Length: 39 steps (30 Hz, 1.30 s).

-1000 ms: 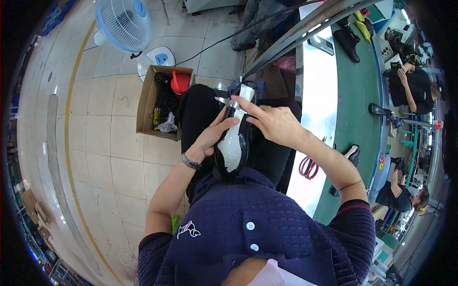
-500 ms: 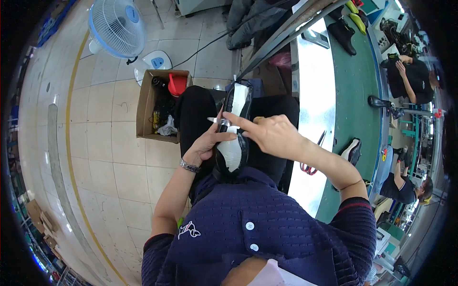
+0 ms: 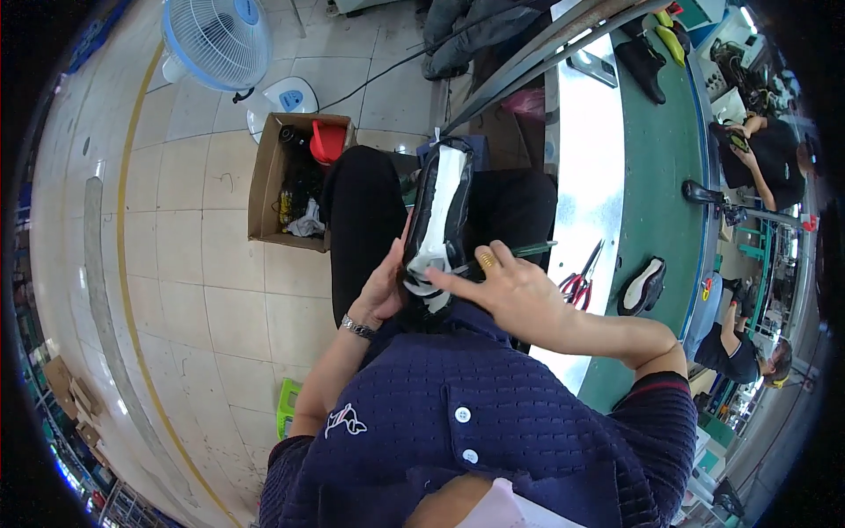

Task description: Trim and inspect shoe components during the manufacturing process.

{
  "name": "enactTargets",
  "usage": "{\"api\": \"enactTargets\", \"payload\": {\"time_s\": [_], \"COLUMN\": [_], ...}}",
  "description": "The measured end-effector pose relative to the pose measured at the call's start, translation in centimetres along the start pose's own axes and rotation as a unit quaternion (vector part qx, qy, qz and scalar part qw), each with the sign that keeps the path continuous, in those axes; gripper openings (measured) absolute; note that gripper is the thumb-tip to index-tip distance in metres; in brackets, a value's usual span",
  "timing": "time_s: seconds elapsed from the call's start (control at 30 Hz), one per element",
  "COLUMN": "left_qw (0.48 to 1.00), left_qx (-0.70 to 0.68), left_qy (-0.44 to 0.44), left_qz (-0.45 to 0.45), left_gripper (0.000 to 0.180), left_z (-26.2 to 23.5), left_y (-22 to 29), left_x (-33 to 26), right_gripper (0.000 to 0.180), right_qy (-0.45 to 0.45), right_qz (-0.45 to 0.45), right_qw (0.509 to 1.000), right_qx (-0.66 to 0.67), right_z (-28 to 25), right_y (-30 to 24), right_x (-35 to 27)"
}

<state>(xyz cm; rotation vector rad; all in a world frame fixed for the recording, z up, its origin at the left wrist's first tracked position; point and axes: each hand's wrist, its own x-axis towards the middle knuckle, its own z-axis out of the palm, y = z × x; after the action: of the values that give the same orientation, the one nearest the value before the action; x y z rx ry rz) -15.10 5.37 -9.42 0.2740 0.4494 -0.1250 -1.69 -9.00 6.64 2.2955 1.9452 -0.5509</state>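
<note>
A black shoe (image 3: 437, 211) lies bottom up between my knees, its underside pale white along the middle. My left hand (image 3: 383, 286) grips it from the left near the end closest to me. From the right comes my right hand (image 3: 524, 295), with a ring on one finger. Its index finger reaches onto the near end of the white underside, while the other fingers curl round a thin greenish tool (image 3: 535, 249) that sticks out to the right. The tool's working end is hard to make out.
Red-handled scissors (image 3: 578, 286) lie on the shiny metal bench (image 3: 581, 176) at my right. Another shoe (image 3: 642, 286) sits on the green belt (image 3: 656, 158) beyond. On the left stand a cardboard box (image 3: 264, 189) of odds and ends, a fan (image 3: 216, 44) and a green stool (image 3: 288, 407).
My right hand has moved from the middle of the shoe toward its near end. More white underside shows, and the thin tool now points right. My left hand has shifted slightly nearer.
</note>
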Motion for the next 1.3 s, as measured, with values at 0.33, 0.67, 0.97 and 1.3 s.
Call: {"api": "enactTargets", "payload": {"time_s": [0.33,0.67,0.97,1.3], "left_qw": [0.991,0.985,0.995,0.959], "left_qx": [0.118,0.122,0.085,0.211], "left_qy": [0.044,0.119,0.035,0.069], "left_qz": [0.05,-0.015,-0.045,0.176], "left_gripper": [0.075,0.053,0.064,0.071], "left_z": [2.4,1.9,-0.9,1.2], "left_y": [0.3,1.1,0.1,-1.7], "left_x": [-0.3,-0.3,-1.4,-1.6], "right_gripper": [0.062,0.076,0.073,0.063], "right_qy": [-0.07,-0.023,-0.074,-0.002], "right_qz": [-0.007,-0.024,0.014,0.081], "right_qw": [0.995,0.999,0.996,0.991], "right_qx": [0.067,0.026,0.041,0.108], "right_z": [-3.1,-0.8,-1.1,0.3], "right_y": [1.4,2.1,0.9,1.1], "right_x": [0.9,3.6,3.5,3.2]}}
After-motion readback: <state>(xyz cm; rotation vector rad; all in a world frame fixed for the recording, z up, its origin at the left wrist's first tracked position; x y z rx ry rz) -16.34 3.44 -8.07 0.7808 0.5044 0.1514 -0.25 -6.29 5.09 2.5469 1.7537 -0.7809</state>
